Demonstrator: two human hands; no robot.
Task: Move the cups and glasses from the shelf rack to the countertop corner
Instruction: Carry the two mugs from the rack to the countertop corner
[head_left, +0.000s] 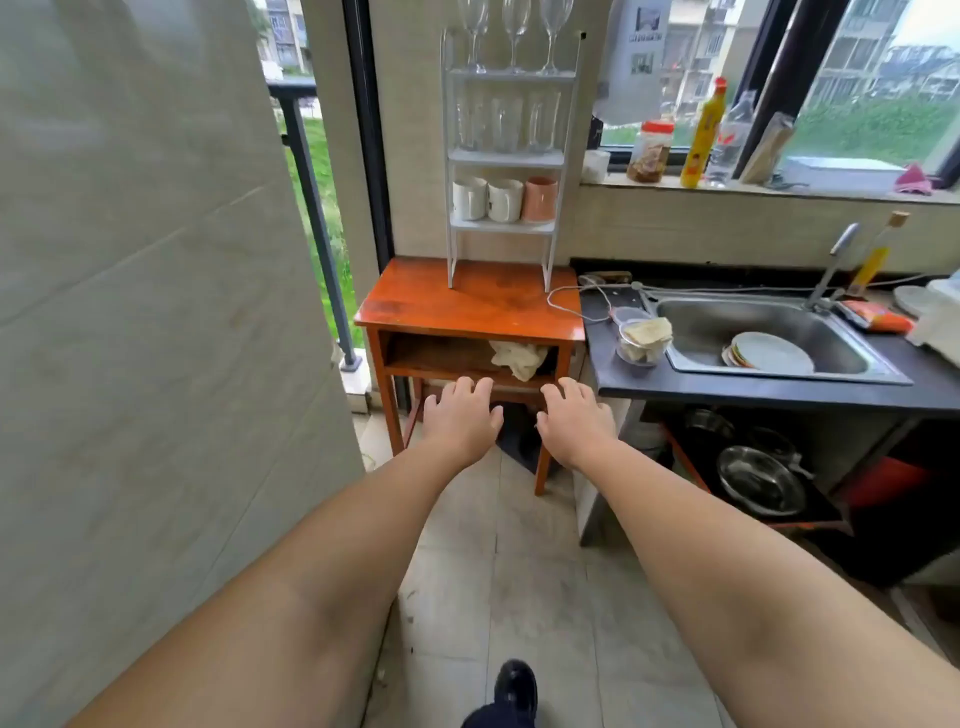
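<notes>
While both hands, left (460, 423) and right (574, 423), reached forward empty with fingers spread, the white three-tier shelf rack (506, 156) stood on the orange wooden surface (467, 306). Upright stemmed wine glasses (514, 36) filled its top tier, clear tumblers (506, 122) the middle, and two white mugs (485, 199) and a pink cup (540, 199) the bottom. A white cable (566, 301) trailed toward the dark countertop (602, 322) beside the steel sink (769, 332).

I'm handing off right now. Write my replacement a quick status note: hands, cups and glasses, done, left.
Left hand and right hand: open, empty, held out below the rack.
Rack on the wooden table: three wine glasses on top, tumblers in the middle, two white mugs and a pink cup at the bottom.
Done: nothing moved, as far as shows.
Left: carry everything to the countertop corner.
</notes>
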